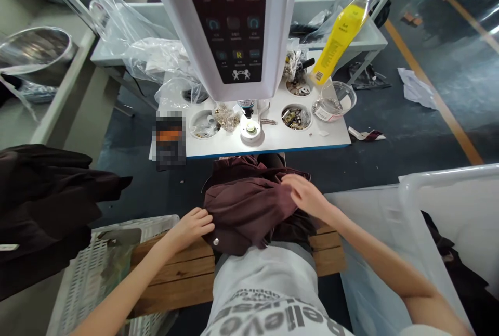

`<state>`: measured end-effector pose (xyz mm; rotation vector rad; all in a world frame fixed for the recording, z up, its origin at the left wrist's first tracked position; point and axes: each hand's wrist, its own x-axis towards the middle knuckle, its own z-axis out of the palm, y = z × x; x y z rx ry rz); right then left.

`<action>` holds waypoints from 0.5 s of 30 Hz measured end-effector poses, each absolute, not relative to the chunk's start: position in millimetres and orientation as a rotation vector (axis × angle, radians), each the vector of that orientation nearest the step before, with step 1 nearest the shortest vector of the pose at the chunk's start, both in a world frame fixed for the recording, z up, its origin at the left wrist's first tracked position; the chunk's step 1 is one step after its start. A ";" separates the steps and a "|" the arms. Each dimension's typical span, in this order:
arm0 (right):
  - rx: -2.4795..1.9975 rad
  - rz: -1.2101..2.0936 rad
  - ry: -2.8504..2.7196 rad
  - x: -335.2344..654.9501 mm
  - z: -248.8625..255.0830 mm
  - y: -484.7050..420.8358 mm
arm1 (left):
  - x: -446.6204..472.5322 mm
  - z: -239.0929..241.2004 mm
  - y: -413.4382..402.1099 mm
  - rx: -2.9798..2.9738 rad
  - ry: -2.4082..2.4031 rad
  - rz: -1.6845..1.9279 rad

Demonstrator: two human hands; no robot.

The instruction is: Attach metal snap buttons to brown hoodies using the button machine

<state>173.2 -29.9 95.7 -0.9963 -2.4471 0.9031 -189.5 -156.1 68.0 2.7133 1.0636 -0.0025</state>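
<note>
A dark maroon garment (245, 211) lies bunched across my lap, with a small pale snap-like button (215, 242) near its lower left corner. At its left edge, my left hand (198, 223) has its fingers curled over the cloth. On the upper right part, my right hand (306, 195) pinches a fold of the same cloth, its fingertips partly hidden. Beyond the garment stands a white pressing machine (286, 24) with a dark button panel; its lit round lower die (250, 129) is apart from both hands.
The white worktable (218, 146) has cups of metal fittings (296, 116), a clear tub (335, 101) and a tilted yellow bottle (343, 34). Dark garments (42, 195) are piled at left. A white bin (440, 180) stands at right, a slatted crate (78, 284) at lower left.
</note>
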 end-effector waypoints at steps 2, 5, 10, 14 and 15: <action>-1.187 0.885 -2.462 180.6 71.3 -9.1 | -198.2 69.3 -153.0 2.554 1.247 -0.082; -1.390 0.825 -2.575 179.8 41.7 12.0 | -195.3 82.9 -145.2 2.212 1.398 -0.135; -1.489 0.822 -2.640 151.1 18.4 35.3 | -165.8 113.0 -123.4 1.972 1.689 0.192; -1.445 0.950 -2.726 134.3 26.2 42.7 | -132.8 118.2 -103.4 1.942 1.755 0.366; -1.427 0.974 -2.728 134.2 33.3 42.7 | -125.6 116.7 -100.7 1.964 1.743 0.356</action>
